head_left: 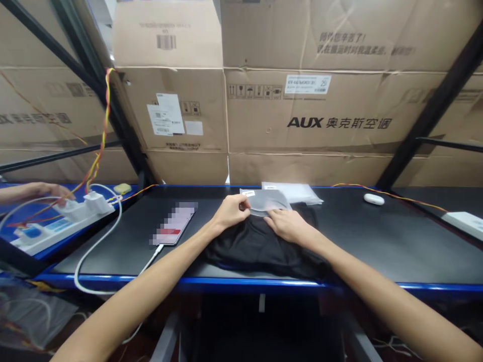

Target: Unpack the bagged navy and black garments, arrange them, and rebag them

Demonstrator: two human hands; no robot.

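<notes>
A folded black garment lies on the black table right in front of me. On its far edge rests a clear plastic bag with a small white label. My left hand pinches the bag's left corner, fingers closed on it. My right hand lies on the garment at the bag's near edge, fingers curled against the plastic.
More clear bags lie stacked behind. A phone on a white cable lies to the left, a white power strip farther left with another person's hand by it. A white earbud case sits right. Cardboard boxes wall the back.
</notes>
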